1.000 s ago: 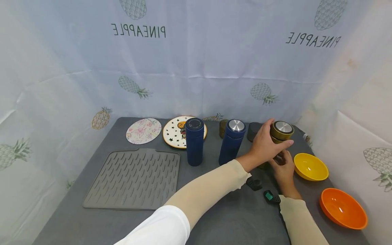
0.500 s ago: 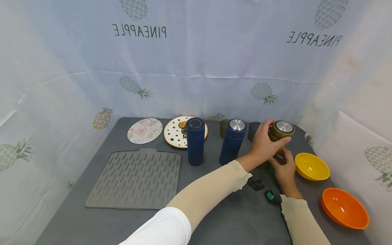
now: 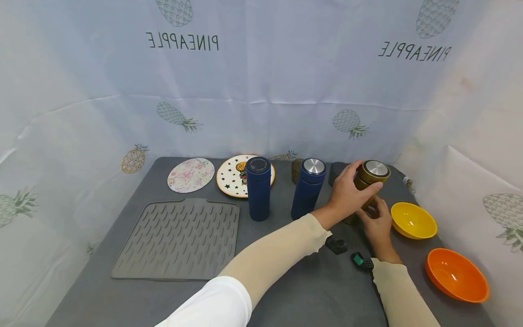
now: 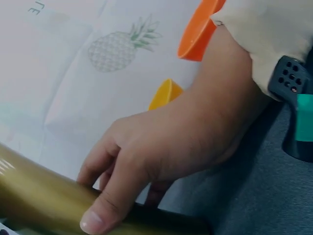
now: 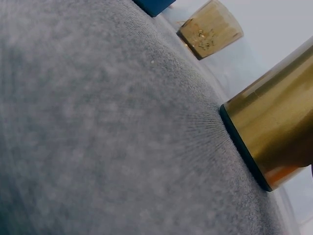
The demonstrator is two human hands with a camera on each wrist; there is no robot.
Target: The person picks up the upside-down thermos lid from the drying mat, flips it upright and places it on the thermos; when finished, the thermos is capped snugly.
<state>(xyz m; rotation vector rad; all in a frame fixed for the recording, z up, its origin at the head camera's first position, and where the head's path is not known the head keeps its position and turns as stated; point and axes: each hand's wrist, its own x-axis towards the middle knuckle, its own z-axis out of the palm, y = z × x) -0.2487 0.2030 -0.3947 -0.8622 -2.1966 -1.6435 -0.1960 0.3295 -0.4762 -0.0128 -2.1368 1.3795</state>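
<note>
A gold thermos flask (image 3: 361, 182) with a shiny silver-topped lid (image 3: 376, 168) stands at the back right. My left hand (image 3: 345, 193) grips its upper part just below the lid top, thumb in front and fingers behind. Lower down, my right hand (image 3: 377, 225) holds the flask's body; in the left wrist view this right hand (image 4: 151, 147) shows thumb and fingers round the gold cylinder. The right wrist view shows the flask's base (image 5: 269, 127) meeting the grey tabletop. Left of my hands stand two navy flasks, one silver-topped (image 3: 309, 190) and one dark-topped (image 3: 259, 190).
A yellow bowl (image 3: 413, 221) and an orange bowl (image 3: 456, 275) sit to the right. Behind stand a gold cup (image 3: 296, 170) and a dark cup (image 3: 336, 172). A starry plate (image 3: 230, 177), a floral oval mat (image 3: 190, 175) and a grey ridged mat (image 3: 175, 240) lie left.
My left thumb has shifted a little leftward and up around the flask's upper part. My right hand stays on the body. The other things have not moved.
</note>
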